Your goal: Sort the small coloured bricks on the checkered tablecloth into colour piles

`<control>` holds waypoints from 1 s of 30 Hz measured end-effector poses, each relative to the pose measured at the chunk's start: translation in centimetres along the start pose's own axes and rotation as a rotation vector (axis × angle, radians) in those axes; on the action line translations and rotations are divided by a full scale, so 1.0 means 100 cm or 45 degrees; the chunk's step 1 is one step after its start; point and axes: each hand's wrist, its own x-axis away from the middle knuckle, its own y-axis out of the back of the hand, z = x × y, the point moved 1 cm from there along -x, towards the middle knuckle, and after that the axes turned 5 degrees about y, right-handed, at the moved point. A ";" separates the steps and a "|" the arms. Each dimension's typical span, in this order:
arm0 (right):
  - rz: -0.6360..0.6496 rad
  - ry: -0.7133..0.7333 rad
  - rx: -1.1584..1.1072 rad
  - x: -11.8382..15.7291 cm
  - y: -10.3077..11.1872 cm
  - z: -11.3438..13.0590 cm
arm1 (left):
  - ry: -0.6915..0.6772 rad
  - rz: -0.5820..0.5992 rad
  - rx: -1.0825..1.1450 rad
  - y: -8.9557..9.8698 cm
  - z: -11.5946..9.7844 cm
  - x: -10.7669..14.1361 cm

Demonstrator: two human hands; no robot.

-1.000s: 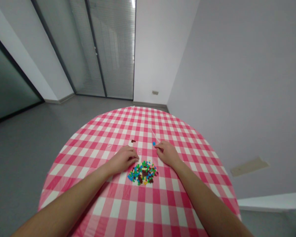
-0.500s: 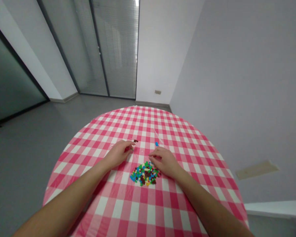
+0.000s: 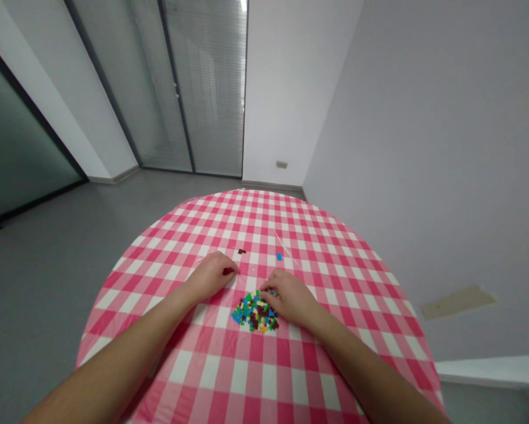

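Right hand (image 3: 289,298) half-closed over toy bricks (image 3: 254,312), left hand (image 3: 210,277) half-closed beside dark brick (image 3: 228,271)

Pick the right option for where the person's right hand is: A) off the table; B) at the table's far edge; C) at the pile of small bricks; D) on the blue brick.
C: the right hand reaches over the upper edge of the pile of small bricks, while the blue brick lies apart, beyond it.

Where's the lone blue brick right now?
In the head view, the blue brick sits alone on the checked tablecloth, just beyond the right hand and the pile of small bricks, with a dark brown brick off to its left.
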 end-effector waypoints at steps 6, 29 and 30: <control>-0.070 -0.024 -0.175 0.000 -0.003 -0.002 | -0.158 0.069 -0.045 0.002 -0.007 0.001; -0.410 -0.034 -0.376 -0.003 -0.009 -0.021 | -0.104 0.093 0.056 0.000 -0.006 0.002; -0.410 -0.025 -0.364 -0.003 -0.009 -0.021 | -0.103 0.091 0.057 0.000 -0.007 0.003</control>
